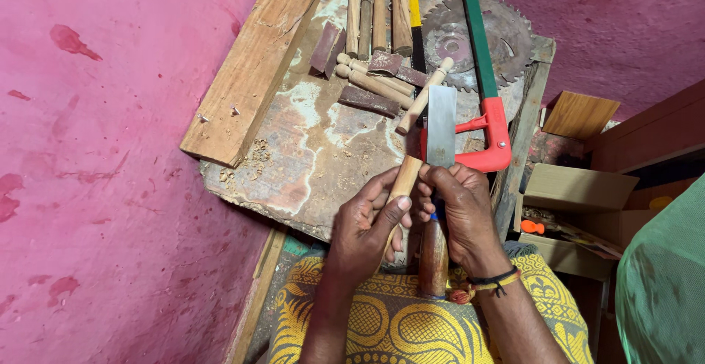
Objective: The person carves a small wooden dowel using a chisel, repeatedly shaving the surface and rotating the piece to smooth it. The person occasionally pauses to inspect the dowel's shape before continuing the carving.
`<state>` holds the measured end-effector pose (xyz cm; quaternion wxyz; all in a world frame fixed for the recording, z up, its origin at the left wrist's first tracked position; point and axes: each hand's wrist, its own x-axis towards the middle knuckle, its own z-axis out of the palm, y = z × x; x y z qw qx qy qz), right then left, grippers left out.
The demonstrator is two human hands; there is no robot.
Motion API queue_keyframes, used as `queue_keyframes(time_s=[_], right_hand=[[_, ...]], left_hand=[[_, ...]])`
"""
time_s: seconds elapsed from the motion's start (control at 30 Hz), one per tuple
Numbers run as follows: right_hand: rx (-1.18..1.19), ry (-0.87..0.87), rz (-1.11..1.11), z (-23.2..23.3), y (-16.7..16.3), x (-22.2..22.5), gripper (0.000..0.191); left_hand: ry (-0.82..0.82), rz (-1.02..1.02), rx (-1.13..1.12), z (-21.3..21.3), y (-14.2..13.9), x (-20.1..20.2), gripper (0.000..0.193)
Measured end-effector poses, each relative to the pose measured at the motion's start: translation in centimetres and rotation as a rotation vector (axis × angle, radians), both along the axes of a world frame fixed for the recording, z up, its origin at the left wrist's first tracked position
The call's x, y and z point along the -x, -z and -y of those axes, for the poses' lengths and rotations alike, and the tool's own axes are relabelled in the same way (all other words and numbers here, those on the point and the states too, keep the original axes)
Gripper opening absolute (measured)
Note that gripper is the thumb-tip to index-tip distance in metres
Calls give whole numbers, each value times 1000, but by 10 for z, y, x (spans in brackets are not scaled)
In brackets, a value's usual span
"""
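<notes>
Over worn workbench [308, 158], left hand [363, 235] grips dowel [404, 180], right hand [463, 206] chisel [440, 125].

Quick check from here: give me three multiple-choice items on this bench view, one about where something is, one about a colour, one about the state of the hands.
1. Where does the circular saw blade lie?
A. At the far end of the workbench, under the hacksaw frame
B. On the person's lap
C. Inside the cardboard box

2. What colour is the hacksaw handle?
A. Blue
B. Red
C. Yellow

3. What is the left hand doing?
A. Resting flat on the bench
B. Gripping a wooden peg
C. Holding the plank

Answers:
1 A: the toothed disc sits at the far end of the workbench, with the green hacksaw frame crossing over it.
2 B: the grip beside the right hand is red.
3 B: its fingers wrap the light wooden peg, while the right hand holds a wide chisel by its blade end.
</notes>
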<state>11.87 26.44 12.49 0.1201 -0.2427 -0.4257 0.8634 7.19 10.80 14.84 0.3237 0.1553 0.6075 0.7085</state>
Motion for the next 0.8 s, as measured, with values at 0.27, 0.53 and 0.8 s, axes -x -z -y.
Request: queue_keyframes(time_s=[0.27,0.53,0.8], right_hand=[[-116,-2,-142,0,6,-1,19],[133,-62,-125,-5,-5,-3,22],[88,-148,-132,-4,-1,-1,26]], left_hand=[[-13,31,-107,0,9,3,39],[-145,-133,-251,5,10,10,36],[-158,-323,-384,7,9,17,28]])
